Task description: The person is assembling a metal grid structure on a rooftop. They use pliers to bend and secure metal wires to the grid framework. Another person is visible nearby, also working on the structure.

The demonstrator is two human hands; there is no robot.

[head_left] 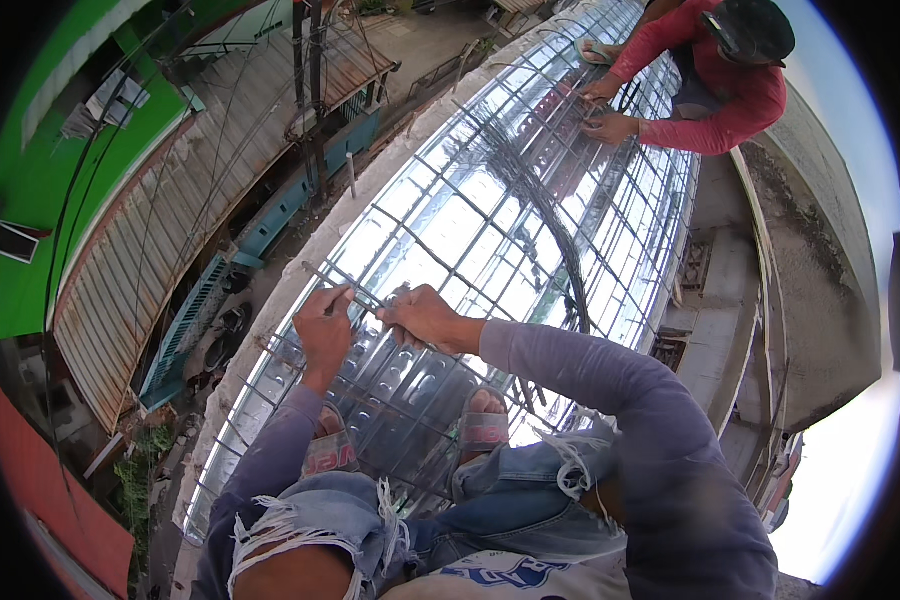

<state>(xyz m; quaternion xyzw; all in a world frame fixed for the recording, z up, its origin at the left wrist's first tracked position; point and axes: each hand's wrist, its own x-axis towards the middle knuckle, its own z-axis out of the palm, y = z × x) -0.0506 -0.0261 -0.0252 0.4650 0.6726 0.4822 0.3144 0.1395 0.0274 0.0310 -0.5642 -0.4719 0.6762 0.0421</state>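
Observation:
A grid of thin steel rebar lies over shiny ribbed metal decking. My left hand is closed at the left side of the grid, with its fingertips pinched beside a bar; whatever they hold is too small to make out. Close to its right, my right hand is curled over a rebar crossing, thumb toward the left hand. Its grip hides what is inside it. A long bundle of dark tie wire rests across the grid, beyond my right hand.
My sandalled feet stand on the grid below my hands. A co-worker in a red shirt crouches at the far right, hands on the bars. A rough concrete edge borders the left, above a lower corrugated roof; overhead cables hang there.

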